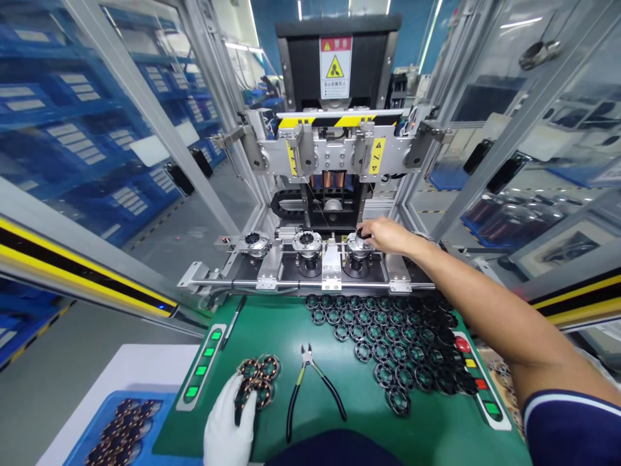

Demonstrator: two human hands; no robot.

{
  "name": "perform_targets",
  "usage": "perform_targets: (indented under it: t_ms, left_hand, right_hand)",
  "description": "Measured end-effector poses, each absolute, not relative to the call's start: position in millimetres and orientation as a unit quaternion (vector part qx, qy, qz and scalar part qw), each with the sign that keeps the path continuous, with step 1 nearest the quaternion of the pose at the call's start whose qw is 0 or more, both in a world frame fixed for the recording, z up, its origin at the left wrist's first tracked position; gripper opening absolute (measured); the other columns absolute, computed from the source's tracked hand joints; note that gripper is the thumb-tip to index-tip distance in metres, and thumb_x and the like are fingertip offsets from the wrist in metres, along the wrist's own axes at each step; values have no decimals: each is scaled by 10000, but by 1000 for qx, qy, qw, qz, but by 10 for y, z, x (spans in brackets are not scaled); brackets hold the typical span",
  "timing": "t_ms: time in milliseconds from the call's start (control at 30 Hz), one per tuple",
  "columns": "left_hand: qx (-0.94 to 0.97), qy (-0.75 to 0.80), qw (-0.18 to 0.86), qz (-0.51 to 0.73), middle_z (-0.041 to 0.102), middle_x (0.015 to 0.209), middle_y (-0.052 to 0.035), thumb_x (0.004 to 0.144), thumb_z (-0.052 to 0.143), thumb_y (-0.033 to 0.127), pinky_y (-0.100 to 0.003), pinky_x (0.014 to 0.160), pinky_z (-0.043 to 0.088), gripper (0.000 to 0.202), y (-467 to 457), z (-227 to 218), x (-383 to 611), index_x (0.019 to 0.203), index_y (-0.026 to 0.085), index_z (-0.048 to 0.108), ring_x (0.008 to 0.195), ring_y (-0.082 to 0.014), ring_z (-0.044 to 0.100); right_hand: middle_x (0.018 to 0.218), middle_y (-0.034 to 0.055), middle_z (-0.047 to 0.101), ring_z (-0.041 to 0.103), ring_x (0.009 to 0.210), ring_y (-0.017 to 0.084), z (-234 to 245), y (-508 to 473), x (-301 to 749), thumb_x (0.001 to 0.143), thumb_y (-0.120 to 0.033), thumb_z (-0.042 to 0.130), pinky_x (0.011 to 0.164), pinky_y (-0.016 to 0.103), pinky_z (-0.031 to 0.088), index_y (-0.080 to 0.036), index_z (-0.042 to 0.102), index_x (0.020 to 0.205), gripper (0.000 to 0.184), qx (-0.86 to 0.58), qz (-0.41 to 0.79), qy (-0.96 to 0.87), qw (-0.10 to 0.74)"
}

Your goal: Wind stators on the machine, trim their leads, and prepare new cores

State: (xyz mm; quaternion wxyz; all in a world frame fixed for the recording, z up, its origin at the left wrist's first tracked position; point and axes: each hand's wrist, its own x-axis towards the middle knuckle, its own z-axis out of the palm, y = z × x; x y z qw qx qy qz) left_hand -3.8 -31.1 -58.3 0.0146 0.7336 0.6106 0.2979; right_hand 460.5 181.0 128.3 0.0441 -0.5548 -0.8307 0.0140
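Observation:
My left hand point(227, 421), in a white glove, rests at the front left of the green mat. Its thumb and fingers curl around a copper-wound stator point(240, 400), which is partly hidden. More wound stators point(268, 367) lie against its fingertips. My bare right hand point(385, 234) reaches to the right-hand winding fixture point(358, 244), fingers closed on a dark stator core at its top; the fingers cover most of that core. Dark cores also sit in the middle fixture point(306, 241) and the left fixture point(253, 242).
Diagonal cutters point(306, 362) lie with handles spread on the green mat point(194, 427). Rows of black unwound cores point(381, 333) fill its right side. Button panels point(201, 369) flank it. A blue tray point(92, 421) holds wound stators. The winding head point(334, 152) hangs behind the fixtures.

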Motion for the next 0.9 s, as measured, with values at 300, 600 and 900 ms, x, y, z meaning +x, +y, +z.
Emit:
perform_targets:
  t_ms: [300, 600, 900]
  left_hand:
    - [727, 615, 16, 304, 683, 1183, -140, 929, 462, 481, -437, 924, 548, 419, -297, -622, -54, 1180, 167, 581, 1072, -285, 665]
    - [739, 598, -2, 310, 686, 1168, -159, 942, 458, 461, -428, 908, 552, 425, -293, -608, -32, 1171, 129, 592, 1053, -287, 669]
    - [740, 596, 22, 311, 671, 1166, -196, 945, 470, 423, -422, 985, 512, 440, -296, -482, 24, 1181, 75, 600, 1091, -293, 644]
  right_hand:
    - [1296, 118, 643, 563, 1259, 272, 1342, 1658, 4613, 867, -158, 640, 1066, 462, 470, -138, 699, 1083, 225, -537, -5, -841, 68]
    - [1314, 152, 629, 577, 1258, 297, 1058, 1338, 4507, 697, 51, 505, 1058, 463, 504, -84, 674, 1199, 547, -541, -63, -825, 150]
    - [1332, 162, 615, 501, 1329, 287, 968, -123, 4088, 933, -249, 585, 1101, 505, 451, -113, 632, 1194, 298, -540, -65, -796, 265]
